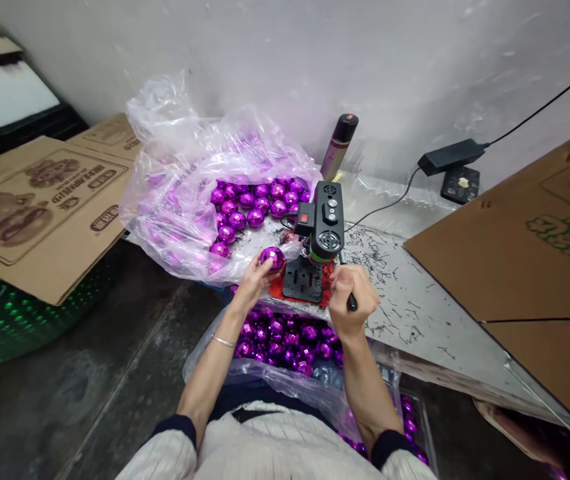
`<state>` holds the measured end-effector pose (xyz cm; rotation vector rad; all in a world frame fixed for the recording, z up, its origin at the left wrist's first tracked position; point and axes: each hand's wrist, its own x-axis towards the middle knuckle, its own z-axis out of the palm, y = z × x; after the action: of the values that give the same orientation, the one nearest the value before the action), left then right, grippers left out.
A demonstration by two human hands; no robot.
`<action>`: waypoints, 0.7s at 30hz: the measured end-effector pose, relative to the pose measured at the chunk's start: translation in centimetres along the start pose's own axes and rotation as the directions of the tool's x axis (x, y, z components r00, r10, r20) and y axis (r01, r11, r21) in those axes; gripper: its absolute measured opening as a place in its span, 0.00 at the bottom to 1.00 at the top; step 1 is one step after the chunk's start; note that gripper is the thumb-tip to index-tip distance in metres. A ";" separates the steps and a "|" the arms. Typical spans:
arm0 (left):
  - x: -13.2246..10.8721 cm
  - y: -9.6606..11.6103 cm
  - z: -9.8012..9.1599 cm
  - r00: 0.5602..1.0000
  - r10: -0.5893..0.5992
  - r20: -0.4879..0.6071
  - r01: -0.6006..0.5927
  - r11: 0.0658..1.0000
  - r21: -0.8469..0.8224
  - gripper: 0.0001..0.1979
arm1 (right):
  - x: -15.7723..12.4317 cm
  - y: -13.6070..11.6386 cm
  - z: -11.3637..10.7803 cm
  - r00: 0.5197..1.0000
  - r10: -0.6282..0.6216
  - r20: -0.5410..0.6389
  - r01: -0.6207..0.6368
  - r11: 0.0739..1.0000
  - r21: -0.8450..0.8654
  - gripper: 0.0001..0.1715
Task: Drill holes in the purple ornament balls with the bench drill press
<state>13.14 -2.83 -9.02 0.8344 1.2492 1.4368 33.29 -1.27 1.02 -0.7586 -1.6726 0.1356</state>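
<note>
Purple ball (pixel 272 258): just left of the press (pixel 329 220), above the left edge of its base plate (pixel 302 279). Faceted, near round; can't make out a long axis or which way its top points. Press head's long axis runs front to back, near end toward the wearer. Lever handle (pixel 352 303) sticks out front-right of the press, black tip pointing down at the wearer.

Left hand (pixel 251 285): in from front-left of the press, thumb and fingers pinching the ball, forearm angled up and right, bracelet (pixel 223 341) at the wrist. Right hand (pixel 353 300): front-right of the press, fist closed round the lever handle, forearm nearly upright in view, leaning left.

Containers: clear plastic bag (pixel 159 220) left of the press, mouth facing it, purple balls (pixel 255 217) inside and spilling toward the press. Second clear bag (pixel 309 387) below and in front of the press, full of purple balls. Clear tub (pixel 432 447) lower right of the press, more purple balls in it. Spray can (pixel 339 147) stands behind the press.
</note>
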 end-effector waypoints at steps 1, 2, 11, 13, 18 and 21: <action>-0.5 -0.7 0.6 0.999 0.029 -0.021 -0.028 0.997 0.076 0.32 | 0.2 0.0 0.0 1.000 0.010 -0.001 -0.010 1.000 0.002 0.16; -0.9 -1.4 1.3 0.997 0.071 -0.040 -0.064 0.984 0.167 0.33 | 0.4 -0.1 -0.1 1.000 0.017 0.002 -0.017 1.000 0.005 0.16; -0.3 -2.3 4.7 0.919 0.343 0.193 -0.380 0.647 0.661 0.32 | 0.2 -0.1 -0.5 0.999 -0.025 0.045 0.026 0.999 -0.029 0.15; -0.1 -2.1 4.9 0.916 0.347 0.199 -0.384 0.621 0.684 0.31 | 0.1 0.0 -0.5 0.999 -0.024 0.046 0.025 0.999 -0.021 0.14; -0.1 -1.9 5.1 0.917 0.351 0.191 -0.377 0.603 0.703 0.30 | 0.1 0.0 -0.6 0.998 -0.017 0.056 0.018 1.000 -0.025 0.14; -0.2 -1.7 4.9 0.918 0.361 0.165 -0.362 0.590 0.721 0.30 | 0.0 0.0 -0.6 0.998 -0.027 0.061 0.028 0.999 -0.023 0.14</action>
<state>18.20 -1.83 -9.50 1.7385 1.7766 1.1915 33.85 -1.42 1.20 -0.7554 -1.7440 0.1205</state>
